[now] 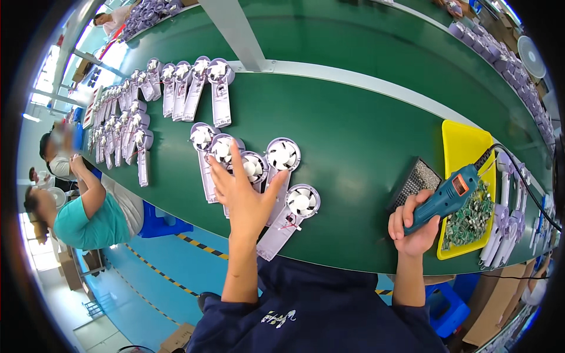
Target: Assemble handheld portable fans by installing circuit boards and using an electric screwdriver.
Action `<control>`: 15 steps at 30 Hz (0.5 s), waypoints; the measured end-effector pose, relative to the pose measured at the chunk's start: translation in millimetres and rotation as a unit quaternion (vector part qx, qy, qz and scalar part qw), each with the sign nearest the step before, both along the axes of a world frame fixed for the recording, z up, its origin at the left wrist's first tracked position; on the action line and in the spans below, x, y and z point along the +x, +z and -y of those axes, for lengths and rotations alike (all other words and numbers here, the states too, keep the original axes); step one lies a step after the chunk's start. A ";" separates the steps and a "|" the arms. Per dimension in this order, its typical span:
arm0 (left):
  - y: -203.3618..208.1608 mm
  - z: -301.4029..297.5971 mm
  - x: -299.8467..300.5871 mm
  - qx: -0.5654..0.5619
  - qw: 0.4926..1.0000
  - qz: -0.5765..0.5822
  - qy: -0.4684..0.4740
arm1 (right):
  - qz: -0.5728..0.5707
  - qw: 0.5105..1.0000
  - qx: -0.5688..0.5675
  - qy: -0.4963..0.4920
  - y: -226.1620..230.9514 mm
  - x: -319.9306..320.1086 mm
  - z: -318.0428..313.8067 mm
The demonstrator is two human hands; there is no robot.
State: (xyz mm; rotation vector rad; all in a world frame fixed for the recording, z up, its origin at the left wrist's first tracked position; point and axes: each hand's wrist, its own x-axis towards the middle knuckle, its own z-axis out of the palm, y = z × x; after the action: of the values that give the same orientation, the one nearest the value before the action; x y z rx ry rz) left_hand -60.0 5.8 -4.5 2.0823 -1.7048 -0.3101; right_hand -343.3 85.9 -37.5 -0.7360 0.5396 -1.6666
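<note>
Nearest the near edge of the table (pixel 353 238), the lowest pale-purple fan unit (pixel 302 201) lies slantwise, its handle end at that edge and its white blades facing up. Just past it your left hand (pixel 244 197) is spread wide, fingers fanned over a group of four more fan units (pixel 283 154); it has hold of nothing that shows, and whether your fingertips touch the units you cannot tell from here. At the near edge toward the right, your right hand (pixel 415 229) is closed around a teal electric screwdriver (pixel 447 197), whose black cord (pixel 532 194) leaves its upper end and curves toward the right.

Right of that hand, near the table's right end, sits a yellow tray (pixel 462 141) with green circuit boards (pixel 468 226) heaped in its nearer part. To the tray's left, just beyond your right hand, stands a dark box (pixel 406 183) of small silvery parts. More purple housings (pixel 509 232) lie to the right of the tray.

Farther off, rows of fan units (pixel 220 100) run from the far edge toward the left end, and a white post (pixel 235 32) rises from the far edge. Beyond the left end sits a co-worker in a teal shirt (pixel 88 220).
</note>
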 end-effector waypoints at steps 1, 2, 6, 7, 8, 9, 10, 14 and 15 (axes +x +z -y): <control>1.8 -3.0 0.3 -0.027 0.999 -0.023 -0.022 | -0.001 1.000 -0.004 -0.002 -0.5 -1.8 -0.5; 6.9 -8.2 1.8 -0.061 0.997 -0.003 -0.051 | -0.003 1.000 -0.007 -0.006 -0.9 -3.7 -0.6; 20.5 -27.0 3.7 -0.064 0.955 -0.025 -0.289 | 0.049 0.999 -0.002 -0.008 1.8 -27.9 -17.0; 29.6 -34.8 9.3 -0.012 0.946 -0.011 -0.324 | 0.089 0.995 0.034 0.006 -3.5 -23.7 -16.2; 36.8 -43.5 18.2 0.012 0.939 0.022 -0.342 | 0.089 0.994 0.066 0.009 -5.2 -15.0 -11.7; 40.3 -47.8 22.4 0.034 0.934 0.008 -0.355 | 0.032 0.994 0.104 0.009 10.7 -13.0 -2.9; 40.1 -48.6 21.6 0.020 0.927 0.027 -0.373 | -0.057 0.990 0.126 -0.031 27.0 -13.3 2.9; 24.6 -42.1 -4.4 -0.035 0.905 -0.057 -0.421 | -0.322 0.872 0.272 -0.250 87.7 -72.0 -27.4; 20.5 -41.8 -10.1 -0.037 0.902 -0.066 -0.424 | -0.417 0.809 0.322 -0.261 85.5 -103.7 -39.9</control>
State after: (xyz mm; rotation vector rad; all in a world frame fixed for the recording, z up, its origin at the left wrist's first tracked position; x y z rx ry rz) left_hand -70.1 47.5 16.0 1.1133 -2.3938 -0.6070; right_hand -447.0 125.8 48.0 -0.8137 1.9799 -1.3963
